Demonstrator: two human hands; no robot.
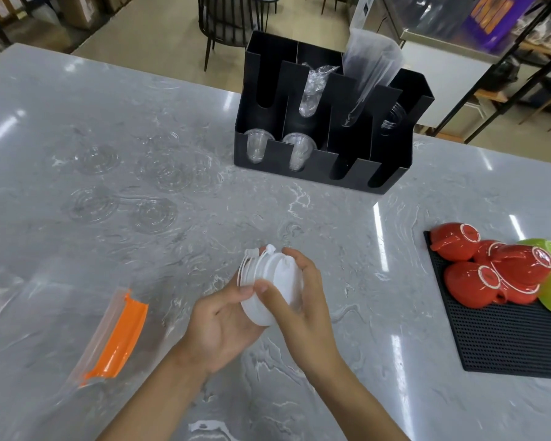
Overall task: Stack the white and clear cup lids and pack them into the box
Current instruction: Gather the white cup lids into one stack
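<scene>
A stack of white cup lids (269,275) is held on edge above the grey marble table, between both hands. My left hand (223,326) cups the stack from below and the left, thumb on the front lid. My right hand (299,297) presses the stack from the right, fingers over its top. Several clear lids (155,214) lie flat and scattered on the table to the far left. The black divided box (328,125) stands at the back, with clear cups in two front slots and plastic sleeves in the rear slots.
A clear plastic bag with an orange strip (118,335) lies at the near left. A black rubber mat (497,338) at the right carries red and green cups (497,272). Chairs and shelving stand beyond the table's far edge.
</scene>
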